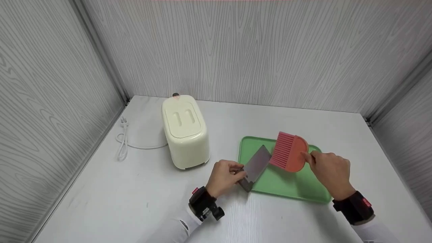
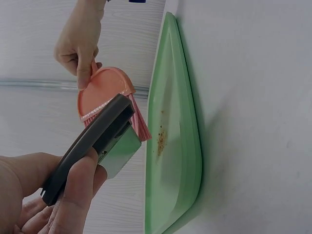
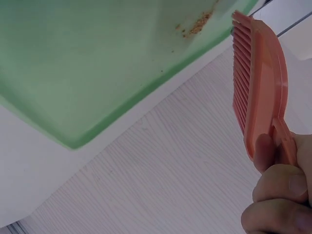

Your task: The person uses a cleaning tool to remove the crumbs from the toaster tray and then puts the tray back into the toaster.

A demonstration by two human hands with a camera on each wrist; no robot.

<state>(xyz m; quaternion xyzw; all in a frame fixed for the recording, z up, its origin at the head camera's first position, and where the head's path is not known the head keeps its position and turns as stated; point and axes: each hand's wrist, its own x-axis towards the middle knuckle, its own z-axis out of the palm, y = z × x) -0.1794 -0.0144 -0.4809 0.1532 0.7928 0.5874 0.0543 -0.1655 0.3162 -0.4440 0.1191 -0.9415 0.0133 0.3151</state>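
My left hand pinches the dark grip of a crumb tray, a thin grey metal plate held tilted over the left part of a green tray. In my right hand is a small orange brush, held by its short handle between thumb and fingers. Its pink bristles point left, with their tips right at the crumb tray's far edge. Brown crumbs lie on the green tray in the left wrist view. Part of the plate is hidden behind its dark grip there.
A cream toaster with its lid on stands left of the green tray. Its white cord and plug lie farther left on the white table. Grey wood-patterned panels close off the back and both sides.
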